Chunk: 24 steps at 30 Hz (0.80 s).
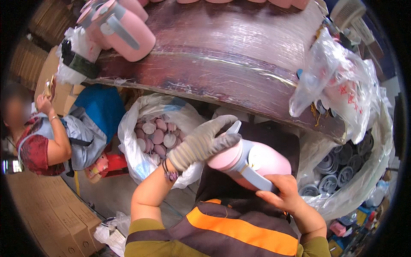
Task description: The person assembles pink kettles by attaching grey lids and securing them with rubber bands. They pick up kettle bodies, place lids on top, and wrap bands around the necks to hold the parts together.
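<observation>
A pink insulated jug with a grey collar and a grey handle lies tilted across my lap, its top pointing left. My left hand, in a grey striped work glove, grips the top end around the pink lid and the grey spout. Bare, my right hand holds the lower end, thumb by the handle's end and fingers on the base. A round white label or tag shows on the jug's side; the glove hides part of the lid.
A film-covered table stands ahead, with more pink jugs on it. An open bag of pink and white caps sits left, a bag of grey lids right. A seated co-worker and cardboard boxes are farther left.
</observation>
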Tool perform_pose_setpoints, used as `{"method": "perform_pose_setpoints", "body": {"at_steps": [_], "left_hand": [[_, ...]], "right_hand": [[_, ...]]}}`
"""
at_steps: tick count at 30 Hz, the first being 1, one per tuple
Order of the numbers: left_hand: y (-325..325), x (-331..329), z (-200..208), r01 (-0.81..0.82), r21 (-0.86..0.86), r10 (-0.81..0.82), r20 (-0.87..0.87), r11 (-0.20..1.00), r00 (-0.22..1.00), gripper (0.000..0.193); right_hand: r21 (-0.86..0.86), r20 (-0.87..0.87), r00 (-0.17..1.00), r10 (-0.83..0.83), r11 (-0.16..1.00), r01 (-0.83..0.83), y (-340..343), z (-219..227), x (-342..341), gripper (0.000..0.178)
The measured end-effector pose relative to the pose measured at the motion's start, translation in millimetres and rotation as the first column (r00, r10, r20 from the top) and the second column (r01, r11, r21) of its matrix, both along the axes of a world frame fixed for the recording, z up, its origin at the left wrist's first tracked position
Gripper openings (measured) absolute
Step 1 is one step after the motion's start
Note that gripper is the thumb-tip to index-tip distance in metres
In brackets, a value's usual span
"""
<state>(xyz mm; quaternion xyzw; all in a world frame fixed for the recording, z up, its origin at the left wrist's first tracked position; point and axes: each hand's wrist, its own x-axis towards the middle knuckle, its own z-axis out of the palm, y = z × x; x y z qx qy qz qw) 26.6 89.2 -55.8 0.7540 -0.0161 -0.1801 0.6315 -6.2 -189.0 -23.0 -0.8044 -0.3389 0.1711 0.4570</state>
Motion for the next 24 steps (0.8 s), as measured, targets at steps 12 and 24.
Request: {"method": "perform_pose_setpoints", "body": {"at_steps": [12,24], "left_hand": [[-44.1,-30.7,2.9,-0.203,0.084,0.166,0.321,0.976,0.933,0.079],[-34.6,-28.1,43.2,0.214,0.069,-0.221,0.455,0.974,0.862,0.057]], "right_hand": [[0.065,0.234,0.970,-0.064,0.997,0.050,-16.4,5.7,6.5,0.032],[0.158,0.100,0.989,-0.111,0.983,0.095,-44.4,17.3,40.4,0.033]]}}
